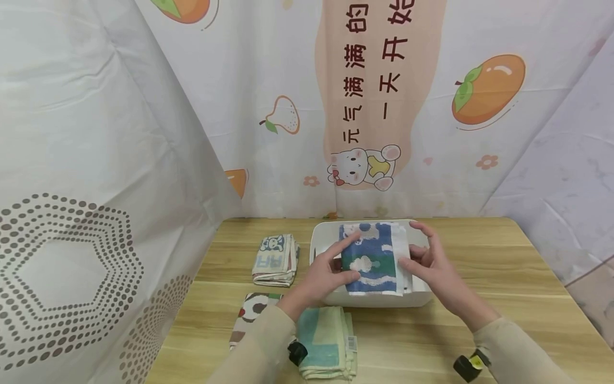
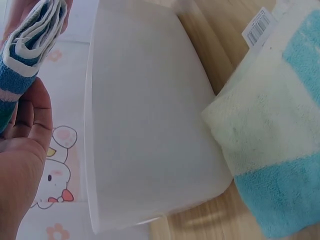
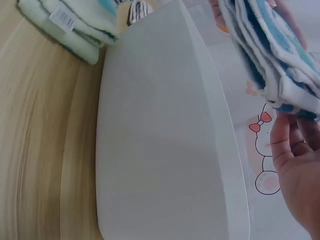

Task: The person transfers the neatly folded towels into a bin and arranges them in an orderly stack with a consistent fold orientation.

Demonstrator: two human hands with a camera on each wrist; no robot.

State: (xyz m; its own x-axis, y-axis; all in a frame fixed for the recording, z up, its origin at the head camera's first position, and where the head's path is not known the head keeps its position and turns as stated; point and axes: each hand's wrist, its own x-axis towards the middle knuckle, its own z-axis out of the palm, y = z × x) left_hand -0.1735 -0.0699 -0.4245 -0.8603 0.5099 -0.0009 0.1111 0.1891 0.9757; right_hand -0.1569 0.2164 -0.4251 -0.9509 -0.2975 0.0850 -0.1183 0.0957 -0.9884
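A folded blue towel (image 1: 371, 261) with white and green patterns is held above a white plastic bin (image 1: 384, 300). My left hand (image 1: 326, 272) grips its left edge, thumb on the front and fingers partly behind. At the other edge my right hand (image 1: 431, 264) holds it, the thumb lying over the white border. Both wrist views show the towel's layered folds, in the left wrist view as a blue-and-white stack (image 2: 25, 55) and in the right wrist view beside the right hand (image 3: 300, 165). The bin's inside is mostly hidden behind the towel.
Left of the bin lies a folded cream towel (image 1: 273, 261) with a bear print. Nearer are a brown-and-white towel (image 1: 256, 308), partly behind the left sleeve, and a yellow-and-teal towel (image 1: 326, 341) with a tag. A printed curtain (image 1: 288, 176) hangs behind the wooden table (image 1: 503, 288).
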